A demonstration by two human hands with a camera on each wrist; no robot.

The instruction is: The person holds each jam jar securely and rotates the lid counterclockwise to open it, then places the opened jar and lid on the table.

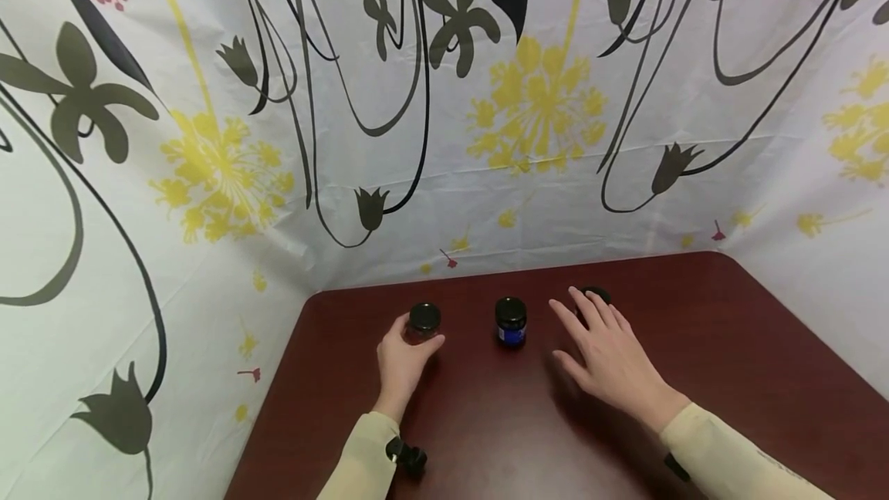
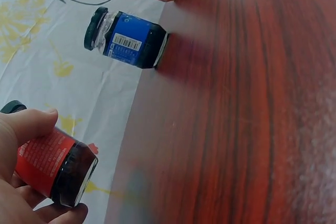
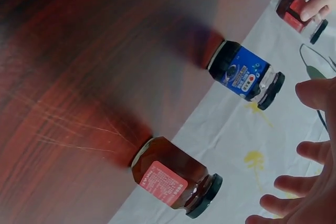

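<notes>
Red-labelled glass jar (image 1: 424,318), lower centre of the head view, clasped in my left hand (image 1: 403,361); my splayed right hand (image 1: 610,357) hovers near a faceted amber jar (image 3: 176,171).

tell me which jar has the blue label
The middle jar, standing between the other two. The left jar, held in the left hand, is labelled red; the amber jar near the right hand is labelled pink.
</notes>
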